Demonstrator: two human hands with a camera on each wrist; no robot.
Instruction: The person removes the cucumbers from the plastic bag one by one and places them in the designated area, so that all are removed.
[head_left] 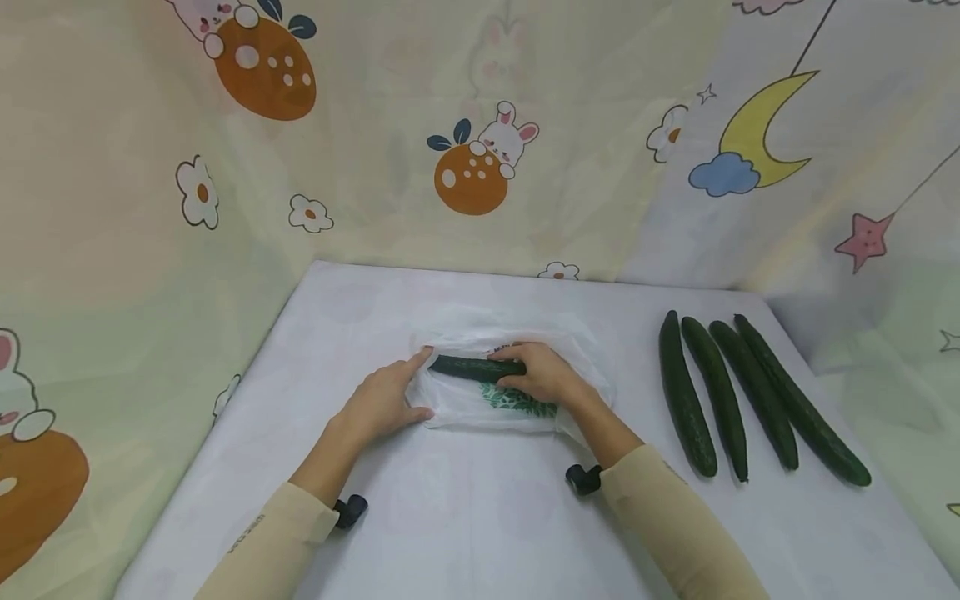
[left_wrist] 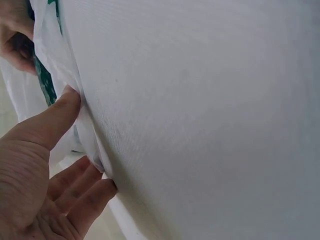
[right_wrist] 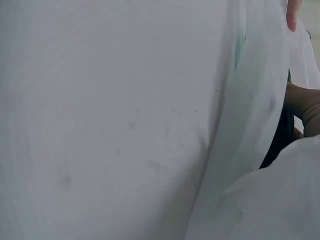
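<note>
A white plastic bag with green print (head_left: 450,408) lies flat in the middle of the table. On it sits a dark green cucumber (head_left: 468,367), placed crosswise. My right hand (head_left: 543,372) grips the cucumber's right end, with thumb and fingers on either side. At the bag's left end, my left hand (head_left: 386,398) has thumb and fingers spread apart. The left wrist view shows its thumb (left_wrist: 62,112) and fingertips touching the bag's edge. In the right wrist view, bag plastic (right_wrist: 240,150) covers part of the right hand (right_wrist: 305,107).
Several long cucumbers (head_left: 686,400) lie side by side on the right of the white-covered table (head_left: 465,517). Behind the table hangs a cartoon-printed cloth (head_left: 585,167). A small black wrist camera (head_left: 583,480) is on the right wrist, another (head_left: 349,511) on the left.
</note>
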